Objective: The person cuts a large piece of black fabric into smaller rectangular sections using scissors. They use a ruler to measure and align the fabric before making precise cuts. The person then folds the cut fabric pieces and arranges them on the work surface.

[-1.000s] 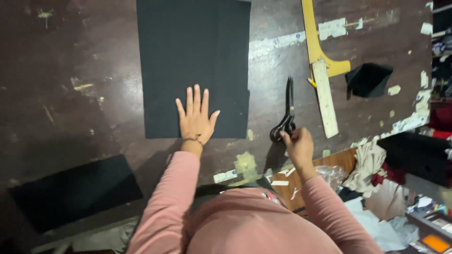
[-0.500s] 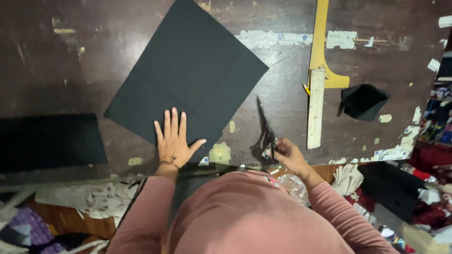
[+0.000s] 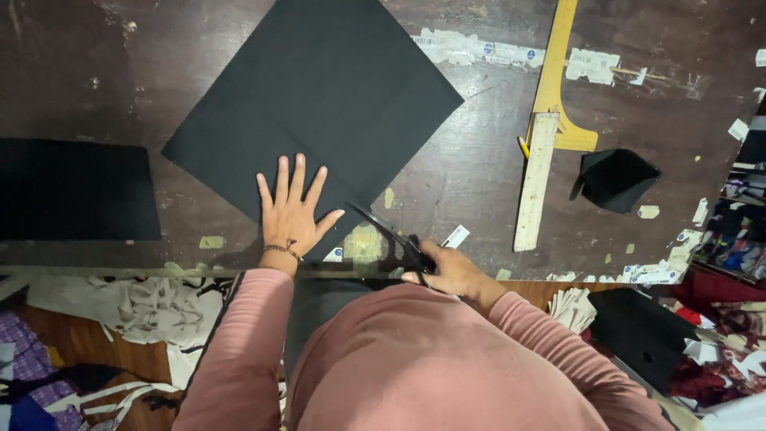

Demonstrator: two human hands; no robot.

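From the head view, your left hand [image 3: 294, 209] lies flat, fingers spread, pinning the black fabric sheet [image 3: 315, 104] on the worktable [image 3: 96, 72]. Your right hand [image 3: 447, 270] grips the scissors [image 3: 395, 238], blades at the sheet's near corner; no finished cut shows yet.

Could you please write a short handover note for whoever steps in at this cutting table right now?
Left hand: flat, fingers spread, pressing down the near corner of the large black square fabric sheet, which lies turned like a diamond on the dark worn wooden table.
Right hand: gripping the black-handled scissors, blades pointing at the sheet's near edge beside the left thumb.
Done: no cut visible in the sheet.
Left: any cutting of this sheet.
Nearby: yellow wooden ruler and a small folded black fabric piece to the right.
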